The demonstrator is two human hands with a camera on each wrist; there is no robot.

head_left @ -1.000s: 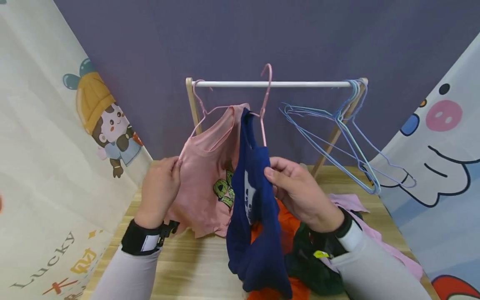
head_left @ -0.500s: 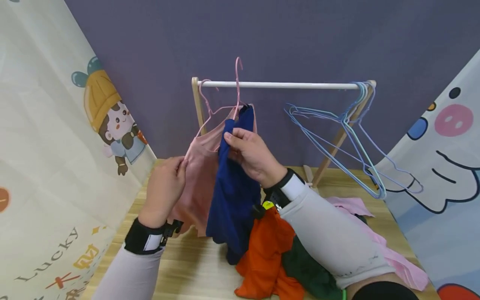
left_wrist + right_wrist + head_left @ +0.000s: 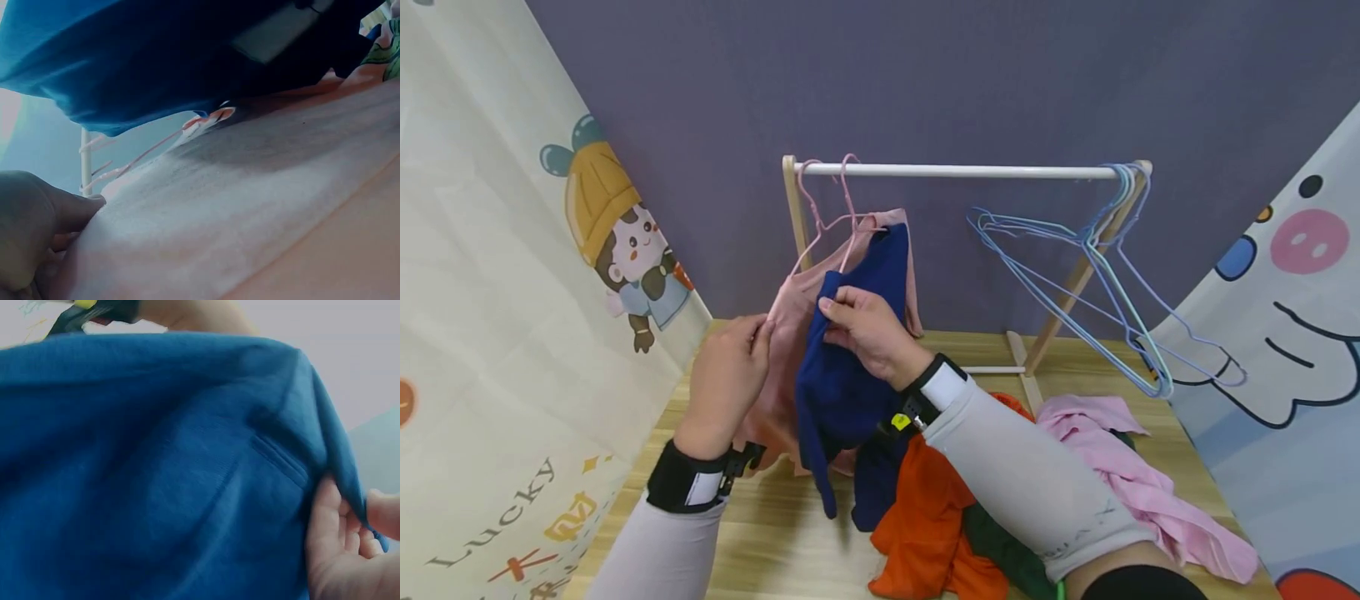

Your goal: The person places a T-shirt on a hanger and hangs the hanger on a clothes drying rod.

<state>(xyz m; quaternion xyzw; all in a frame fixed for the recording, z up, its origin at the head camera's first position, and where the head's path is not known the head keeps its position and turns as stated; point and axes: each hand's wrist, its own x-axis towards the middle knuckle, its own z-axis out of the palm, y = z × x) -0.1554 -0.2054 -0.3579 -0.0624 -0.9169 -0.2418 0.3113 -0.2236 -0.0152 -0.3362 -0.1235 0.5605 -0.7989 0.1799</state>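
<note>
My left hand [image 3: 726,379] pinches the near shoulder of a pink shirt [image 3: 782,325], which hangs by a pink hanger [image 3: 809,196] at the rod's left end. Just right of it, my right hand [image 3: 876,333] pinches the shoulder of a navy blue shirt [image 3: 868,408] that is on a second pink hanger [image 3: 850,196]. That hanger's hook is level with the white rod [image 3: 970,172] and overlaps it. In the right wrist view, blue cloth [image 3: 156,462] runs between thumb and fingers. The left wrist view has the pink cloth [image 3: 206,206] in the fingers, under the blue one.
Several blue and mint hangers [image 3: 1090,242] hang at the rod's right end, by the wooden post [image 3: 1060,308]. On the wooden table [image 3: 760,533] lie an orange garment [image 3: 925,517], a dark green garment [image 3: 1000,542] and a light pink garment [image 3: 1120,458].
My right hand has carried the navy shirt and its hanger leftward, toward the pink shirt. The hook has come down from above the rod to rod level. My left hand keeps its hold.
</note>
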